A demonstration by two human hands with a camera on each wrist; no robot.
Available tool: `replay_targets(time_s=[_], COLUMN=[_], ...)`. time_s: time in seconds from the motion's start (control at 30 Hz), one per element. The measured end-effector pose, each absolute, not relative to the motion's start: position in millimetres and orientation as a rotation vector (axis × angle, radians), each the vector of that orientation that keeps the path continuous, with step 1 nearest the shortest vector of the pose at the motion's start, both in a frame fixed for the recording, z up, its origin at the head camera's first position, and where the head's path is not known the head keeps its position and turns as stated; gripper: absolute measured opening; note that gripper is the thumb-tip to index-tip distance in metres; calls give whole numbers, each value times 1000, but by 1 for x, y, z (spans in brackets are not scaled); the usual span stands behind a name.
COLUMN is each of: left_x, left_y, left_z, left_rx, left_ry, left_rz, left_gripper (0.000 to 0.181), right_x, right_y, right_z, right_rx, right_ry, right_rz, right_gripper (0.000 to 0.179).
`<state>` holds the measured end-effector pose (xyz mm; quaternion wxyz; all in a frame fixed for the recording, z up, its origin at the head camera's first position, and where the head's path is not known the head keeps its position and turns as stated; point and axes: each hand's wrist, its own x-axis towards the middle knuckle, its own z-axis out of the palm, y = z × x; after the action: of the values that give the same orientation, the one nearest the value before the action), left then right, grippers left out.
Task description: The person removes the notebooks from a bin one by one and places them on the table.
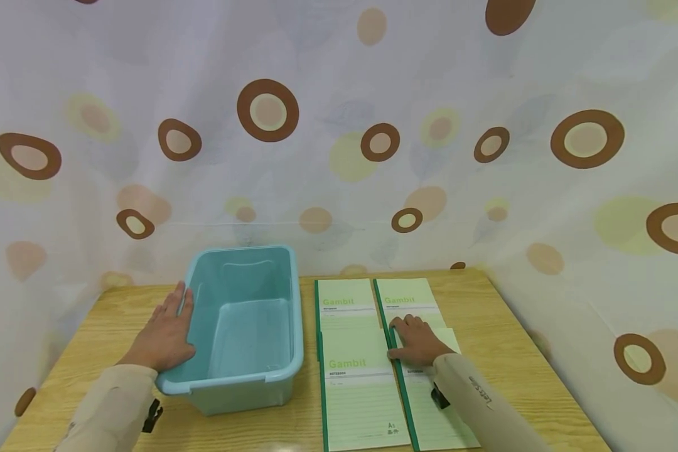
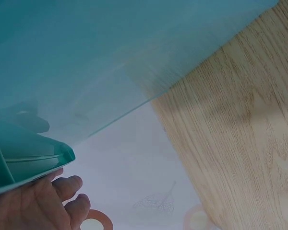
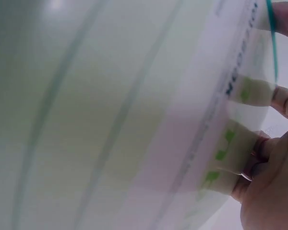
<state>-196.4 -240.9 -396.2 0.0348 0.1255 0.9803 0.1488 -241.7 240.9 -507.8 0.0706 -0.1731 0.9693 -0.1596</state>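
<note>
A light blue plastic bin (image 1: pixel 296 326) stands left of centre. My left hand (image 1: pixel 166 329) rests at its left rim, fingers extended along the outside and thumb over the edge. In the left wrist view, the hand (image 2: pixel 43 203) shows under the bin's rim (image 2: pixel 36 179). My right hand (image 1: pixel 417 341) lies over the upper part of the front right notebook (image 1: pixel 443 414), thumb near its green spine. In the right wrist view, the fingertips of the right hand (image 3: pixel 273 177) touch the pale cover (image 3: pixel 134 120).
Beside it lies a front left notebook (image 1: pixel 364 408). Behind them are a back left notebook (image 1: pixel 344 301) and a back right notebook (image 1: pixel 409 298), each partly overlapped. All lie on a wooden table (image 1: pixel 503 351). A patterned curtain (image 1: pixel 328 150) hangs behind and at the sides.
</note>
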Motion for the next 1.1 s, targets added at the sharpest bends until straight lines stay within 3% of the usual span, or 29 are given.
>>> replay_targets(time_s=[0.53, 0.83, 1.1], left_x=[-195, -193, -189], left_y=[-238, -237, -235], left_z=[-395, -391, -383], left_rx=[365, 439, 583], left_ry=[3003, 3087, 3231], left_rz=[449, 323, 281], left_gripper=[90, 78, 67], right_x=[-233, -227, -216], right_y=[243, 240, 215], right_z=[-498, -485, -445], right_rx=[-498, -497, -472], right_ry=[2984, 3037, 3088], right_rz=[-614, -696, -649], right_gripper=[40, 48, 65])
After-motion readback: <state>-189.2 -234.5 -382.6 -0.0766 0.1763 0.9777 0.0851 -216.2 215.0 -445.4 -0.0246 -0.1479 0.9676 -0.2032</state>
